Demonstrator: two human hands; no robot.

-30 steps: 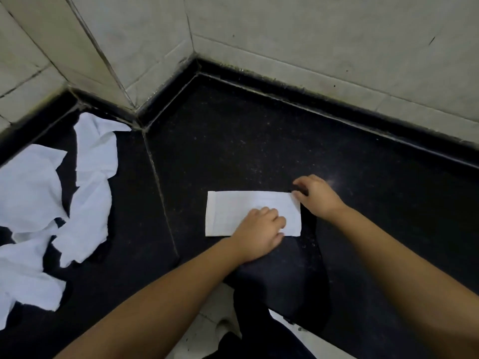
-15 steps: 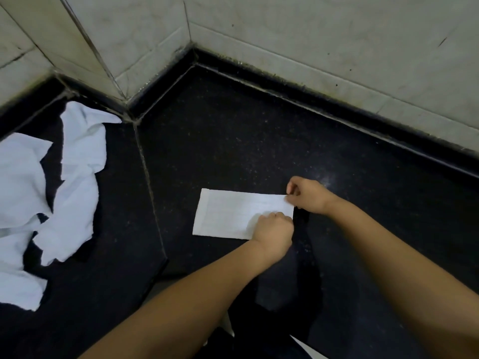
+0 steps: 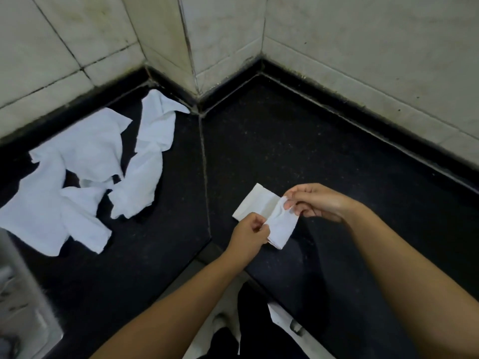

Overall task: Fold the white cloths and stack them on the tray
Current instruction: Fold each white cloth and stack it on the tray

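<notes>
White folded cloth [image 3: 261,211], one item, held between two hands over the black stone counter [image 3: 298,141]; far end lies flat on the counter, near end lifted and doubling back toward the person; left hand [image 3: 250,235] at the cloth's near-left edge, thumb and fingers pinching a corner of the raised flap; right hand [image 3: 317,202] at the cloth's right side, fingertips pinching the upper layer, the fabric bunched just beside them; both hands closed on the cloth, close to each other but not touching. White unfolded cloths [image 3: 85,177], several, crumpled in a loose heap on the counter's left section, well apart from the hands, one strip reaching toward the corner of the wall; exact count cannot be told, since they overlap. Pale tiled wall [image 3: 363,53], with dark grout lines, rising behind the counter and forming a jutting corner above the counter seam [image 3: 204,164]. Grey metal sink [image 3: 23,307], partly in view at the lower left edge, contents blurred. Pale floor [image 3: 220,307] visible below the counter's front edge between the forearms.
</notes>
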